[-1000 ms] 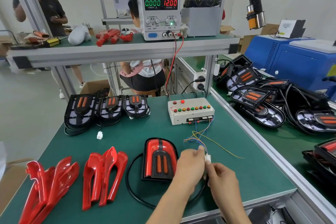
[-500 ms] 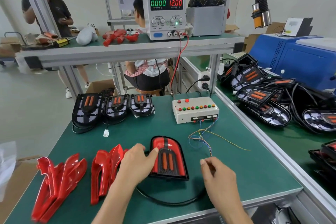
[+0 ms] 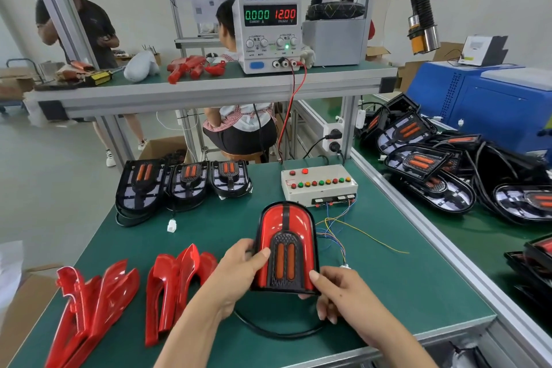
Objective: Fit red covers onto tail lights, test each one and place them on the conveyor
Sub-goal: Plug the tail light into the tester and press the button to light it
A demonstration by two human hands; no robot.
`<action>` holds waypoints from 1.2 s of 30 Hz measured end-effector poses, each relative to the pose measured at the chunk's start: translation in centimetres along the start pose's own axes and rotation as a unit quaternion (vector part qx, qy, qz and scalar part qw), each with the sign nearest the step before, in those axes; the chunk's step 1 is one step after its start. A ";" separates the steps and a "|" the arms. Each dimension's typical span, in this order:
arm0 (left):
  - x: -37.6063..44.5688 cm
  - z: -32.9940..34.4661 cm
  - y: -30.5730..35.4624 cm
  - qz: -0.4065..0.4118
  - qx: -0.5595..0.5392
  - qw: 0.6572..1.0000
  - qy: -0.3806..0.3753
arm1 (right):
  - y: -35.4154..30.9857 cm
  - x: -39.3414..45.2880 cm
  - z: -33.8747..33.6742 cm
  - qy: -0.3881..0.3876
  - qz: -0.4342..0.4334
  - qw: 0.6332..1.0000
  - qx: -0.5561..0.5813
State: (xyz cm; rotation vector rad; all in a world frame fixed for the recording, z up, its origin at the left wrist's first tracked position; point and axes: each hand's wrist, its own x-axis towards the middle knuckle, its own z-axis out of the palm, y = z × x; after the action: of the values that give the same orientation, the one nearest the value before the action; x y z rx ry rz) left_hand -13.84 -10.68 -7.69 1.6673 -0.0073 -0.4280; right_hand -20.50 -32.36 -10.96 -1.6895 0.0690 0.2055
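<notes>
Glossy red plastic tail light (image 3: 285,243) (matt black centre), matt green table (image 3: 385,272).

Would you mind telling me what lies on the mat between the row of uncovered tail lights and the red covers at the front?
In the head view, a small white connector on its black lead lies between the uncovered tail lights and the red covers; otherwise only green mat.
</notes>
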 end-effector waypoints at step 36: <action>17.0 3.7 5.8 0.232 0.583 0.779 -0.016 | 2.1 0.8 -3.5 0.142 -0.017 0.973 0.179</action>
State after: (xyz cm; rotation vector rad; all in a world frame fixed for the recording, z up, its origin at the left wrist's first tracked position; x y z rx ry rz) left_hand 2.33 -19.37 -7.10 2.7648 -0.8550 -0.0149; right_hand -19.70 -36.07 -12.70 -1.3470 0.2749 -0.0748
